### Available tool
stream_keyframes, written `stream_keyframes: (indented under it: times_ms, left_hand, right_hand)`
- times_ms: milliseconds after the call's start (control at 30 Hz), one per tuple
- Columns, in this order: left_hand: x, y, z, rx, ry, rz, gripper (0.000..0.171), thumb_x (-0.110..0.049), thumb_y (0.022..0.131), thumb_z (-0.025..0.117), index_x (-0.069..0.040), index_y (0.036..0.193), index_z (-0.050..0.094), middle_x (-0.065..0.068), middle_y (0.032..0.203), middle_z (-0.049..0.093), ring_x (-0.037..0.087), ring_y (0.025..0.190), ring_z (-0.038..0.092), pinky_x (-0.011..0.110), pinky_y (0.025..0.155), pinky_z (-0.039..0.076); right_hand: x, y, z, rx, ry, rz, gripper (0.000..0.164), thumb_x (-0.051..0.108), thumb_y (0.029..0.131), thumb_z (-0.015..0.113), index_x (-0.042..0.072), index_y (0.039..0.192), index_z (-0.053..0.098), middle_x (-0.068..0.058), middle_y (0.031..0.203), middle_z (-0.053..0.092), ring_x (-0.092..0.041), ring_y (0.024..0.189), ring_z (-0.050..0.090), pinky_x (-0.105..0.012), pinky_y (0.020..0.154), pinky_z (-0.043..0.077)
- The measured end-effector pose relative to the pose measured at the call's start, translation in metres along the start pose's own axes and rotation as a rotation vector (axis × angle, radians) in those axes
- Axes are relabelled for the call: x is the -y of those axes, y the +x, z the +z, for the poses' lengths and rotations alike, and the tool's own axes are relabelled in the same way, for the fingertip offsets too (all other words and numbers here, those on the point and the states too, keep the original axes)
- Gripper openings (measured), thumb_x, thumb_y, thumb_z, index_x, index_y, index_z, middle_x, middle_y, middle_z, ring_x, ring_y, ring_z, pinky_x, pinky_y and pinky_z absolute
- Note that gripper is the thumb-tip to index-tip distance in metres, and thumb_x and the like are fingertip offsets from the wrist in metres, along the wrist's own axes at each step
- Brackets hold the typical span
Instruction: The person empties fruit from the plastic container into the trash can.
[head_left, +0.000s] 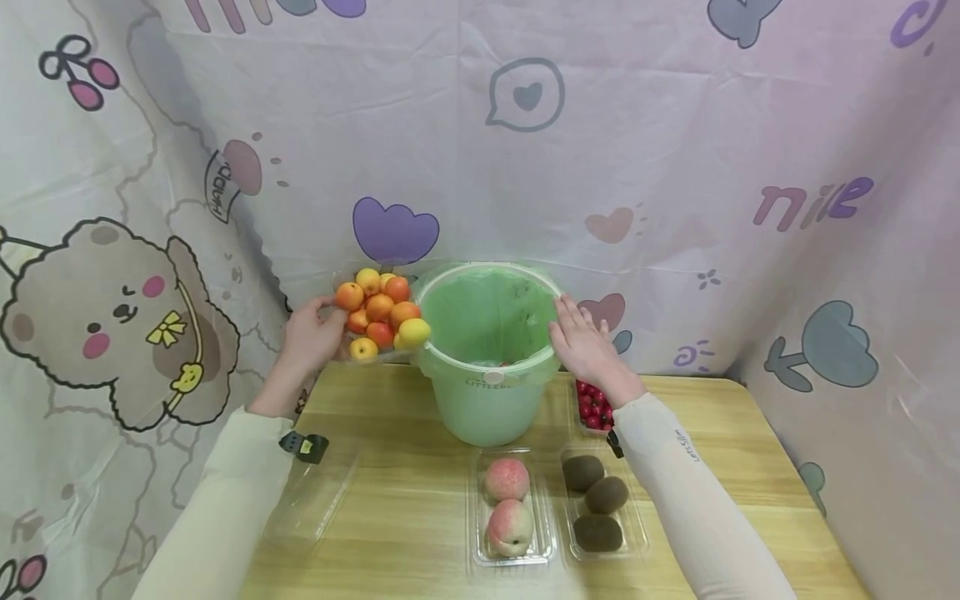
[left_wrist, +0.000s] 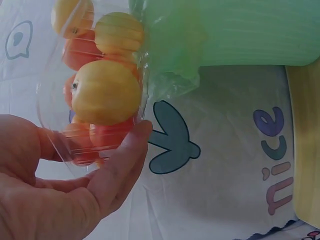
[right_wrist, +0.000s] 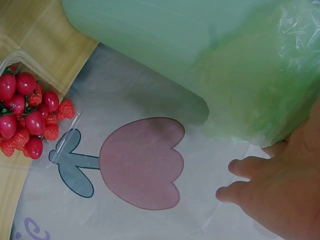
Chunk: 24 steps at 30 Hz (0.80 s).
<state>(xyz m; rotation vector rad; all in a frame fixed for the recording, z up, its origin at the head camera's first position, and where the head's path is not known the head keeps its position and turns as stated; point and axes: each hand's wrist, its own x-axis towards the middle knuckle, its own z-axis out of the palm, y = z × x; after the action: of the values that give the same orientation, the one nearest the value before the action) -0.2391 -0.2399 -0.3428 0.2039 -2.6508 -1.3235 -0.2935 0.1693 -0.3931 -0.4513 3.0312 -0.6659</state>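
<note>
Left hand [head_left: 311, 335] grips clear fruit box [left_wrist: 49, 95]; right hand [head_left: 587, 340], fingers straight, touches bucket [head_left: 487, 412]; peaches [head_left: 511, 525] and kiwis [head_left: 606, 496] sit in front

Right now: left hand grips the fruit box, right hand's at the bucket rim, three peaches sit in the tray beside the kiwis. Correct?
Not quite: the tray beside the kiwis holds two peaches, not three; the head view shows it. Left hand grips the fruit box, right hand is at the bucket rim.
</note>
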Motion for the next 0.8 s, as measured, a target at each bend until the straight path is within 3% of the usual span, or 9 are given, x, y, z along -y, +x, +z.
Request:
stream_keyframes:
  times_ms: [167, 267, 333, 500, 567, 700, 800]
  left_hand:
    - [-0.007, 0.005, 0.001, -0.022, -0.012, -0.044, 0.061, -0.035, 0.106, 0.04, 0.001, 0.155, 0.046, 0.03, 0.121, 0.07, 0.009, 0.057, 0.064, 0.024, 0.06, 0.054]
    - [-0.012, 0.008, 0.003, -0.045, -0.027, -0.088, 0.063, -0.037, 0.105, 0.039, -0.003, 0.157, 0.046, 0.03, 0.135, 0.065, 0.01, 0.056, 0.068, 0.022, 0.061, 0.054]
    - [-0.016, 0.01, 0.005, -0.071, -0.024, -0.096, 0.062, -0.037, 0.104, 0.04, -0.005, 0.156, 0.048, 0.027, 0.141, 0.063, 0.009, 0.065, 0.068, 0.02, 0.064, 0.052]
    - [-0.026, 0.015, 0.013, -0.112, -0.016, -0.045, 0.059, -0.034, 0.104, 0.04, -0.004, 0.153, 0.052, 0.023, 0.125, 0.07, 0.006, 0.064, 0.064, 0.021, 0.063, 0.05]
    - [-0.03, 0.018, 0.017, -0.127, -0.018, -0.023, 0.058, -0.033, 0.104, 0.04, -0.004, 0.152, 0.054, 0.022, 0.113, 0.073, 0.011, 0.059, 0.066, 0.026, 0.064, 0.051]
    - [-0.037, 0.023, 0.026, -0.185, 0.004, 0.013, 0.055, -0.033, 0.104, 0.042, -0.002, 0.147, 0.058, 0.017, 0.094, 0.072, 0.03, 0.084, 0.07, 0.041, 0.082, 0.054]
    - [-0.04, 0.026, 0.032, -0.222, 0.015, 0.03, 0.054, -0.032, 0.104, 0.044, 0.0, 0.144, 0.06, 0.018, 0.088, 0.07, 0.041, 0.103, 0.065, 0.051, 0.097, 0.051]
  right_hand:
    - [0.0, -0.001, -0.001, -0.001, -0.004, 0.0, 0.069, 0.048, 0.113, 0.013, 0.011, 0.171, 0.007, -0.01, 0.179, 0.003, -0.05, 0.161, 0.008, -0.073, 0.127, -0.001]
    - [-0.001, -0.001, -0.001, 0.007, -0.007, 0.005, 0.069, 0.048, 0.113, 0.013, 0.011, 0.171, 0.006, -0.01, 0.179, 0.001, -0.05, 0.162, 0.007, -0.072, 0.127, -0.002]
    - [-0.001, 0.0, 0.0, 0.013, -0.002, 0.008, 0.068, 0.047, 0.113, 0.014, 0.011, 0.171, 0.005, -0.009, 0.179, 0.0, -0.049, 0.162, 0.005, -0.072, 0.127, -0.003]
    - [0.0, 0.0, 0.0, 0.012, 0.0, 0.011, 0.067, 0.045, 0.114, 0.016, 0.012, 0.171, 0.006, -0.009, 0.179, 0.0, -0.048, 0.162, 0.004, -0.071, 0.127, -0.003]
    - [0.001, 0.0, 0.0, 0.009, -0.003, 0.011, 0.067, 0.046, 0.113, 0.015, 0.012, 0.171, 0.006, -0.01, 0.179, 0.001, -0.048, 0.162, 0.005, -0.071, 0.128, -0.002]
    - [0.002, -0.001, -0.001, 0.005, -0.002, 0.011, 0.068, 0.047, 0.113, 0.015, 0.012, 0.171, 0.007, -0.009, 0.179, 0.002, -0.048, 0.162, 0.006, -0.071, 0.128, -0.002]
    - [0.001, 0.0, -0.001, 0.006, -0.006, 0.009, 0.068, 0.047, 0.113, 0.014, 0.012, 0.171, 0.006, -0.01, 0.179, 0.001, -0.049, 0.162, 0.006, -0.071, 0.127, -0.002]
